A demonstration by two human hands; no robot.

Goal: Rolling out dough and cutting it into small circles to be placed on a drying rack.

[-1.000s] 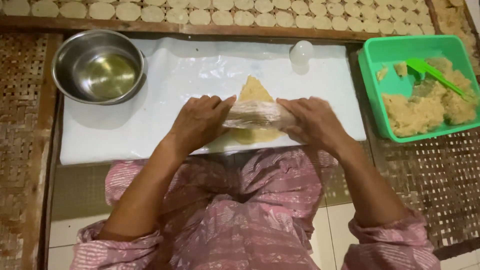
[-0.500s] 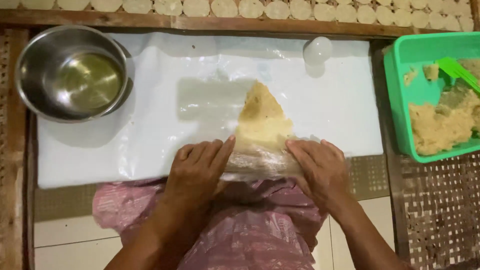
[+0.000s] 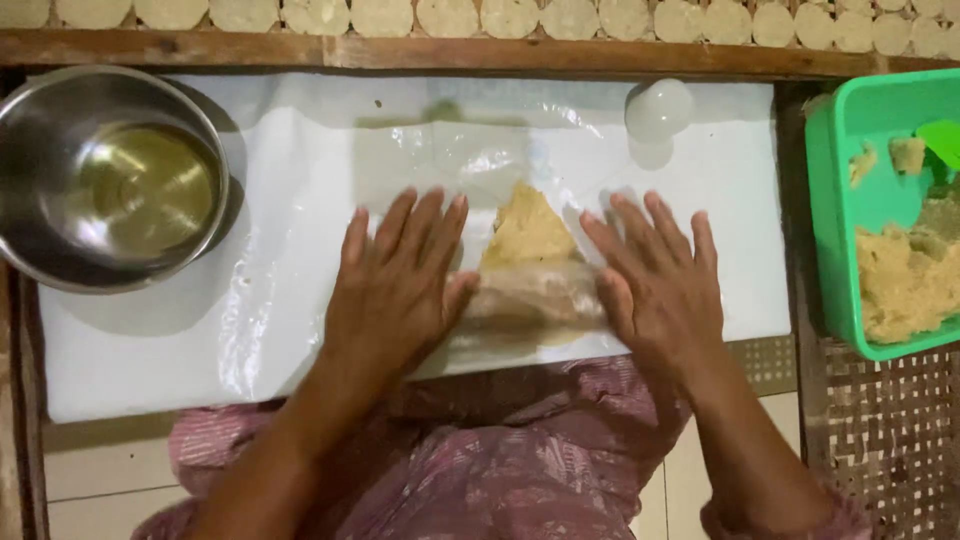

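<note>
On the white board (image 3: 150,360), flat open left hand (image 3: 395,285) and right hand (image 3: 655,285) flanking plastic-wrapped dough (image 3: 535,290).

- Dough roll (image 3: 535,295) lies on the plastic sheet (image 3: 250,330), between left hand (image 3: 395,290) and right hand (image 3: 655,290).
- Metal bowl (image 3: 110,180) left of left hand.
- Tub (image 3: 840,200) right of right hand.

Warm, dim indoor light, colours yellowish. Glare streaks on the clear plastic sheet (image 3: 300,330) over the white board, centre left. Soft highlight inside the round steel bowl (image 3: 110,175), upper left, shadow beside it. Whole frame slightly soft, compression smear on fabric at bottom.
</note>
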